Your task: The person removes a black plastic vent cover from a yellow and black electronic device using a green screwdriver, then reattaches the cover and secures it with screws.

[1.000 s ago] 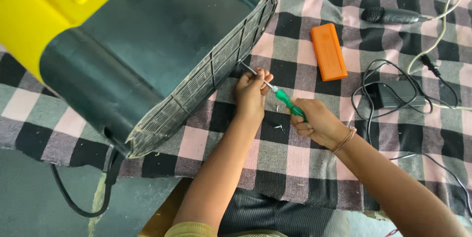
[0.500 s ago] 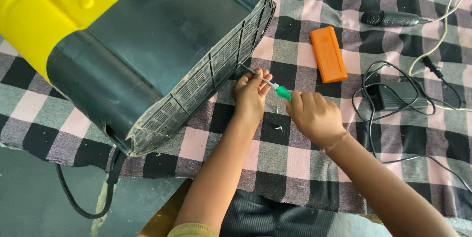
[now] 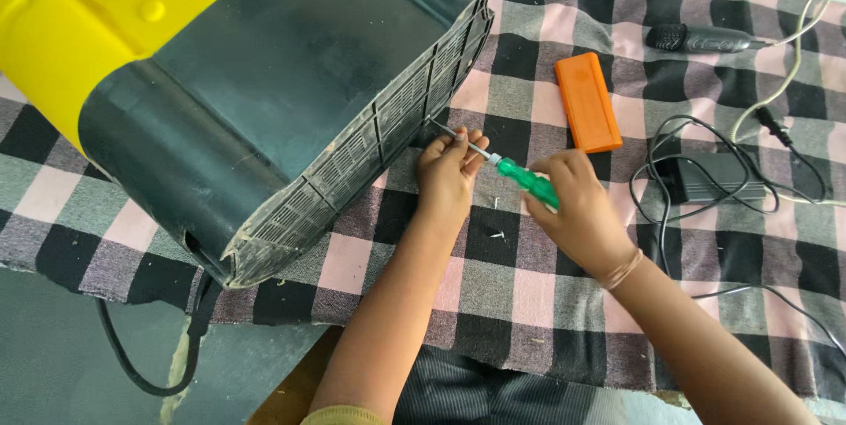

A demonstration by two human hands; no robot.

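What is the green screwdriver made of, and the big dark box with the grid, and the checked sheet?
The screwdriver in the right hand seems to have a see-through green plastic handle, glossy, and a thin shiny metal shaft. The dark box looks like moulded plastic: matte, dusty, with a fine slotted grille. The checked sheet appears to be woven cloth, soft and slightly fuzzy.

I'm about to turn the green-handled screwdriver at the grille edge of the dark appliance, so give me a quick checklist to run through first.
1. Tip of the green-handled screwdriver seated at the dusty grille edge of the dark green and yellow plastic appliance: cannot tell, too small.
2. Right hand wrapped round the handle: ok.
3. Left hand steadying the metal shaft: ok.
4. Orange rectangular box apart from the hands: ok.
5. Black adapter's cables off the right forearm: ok, though close.
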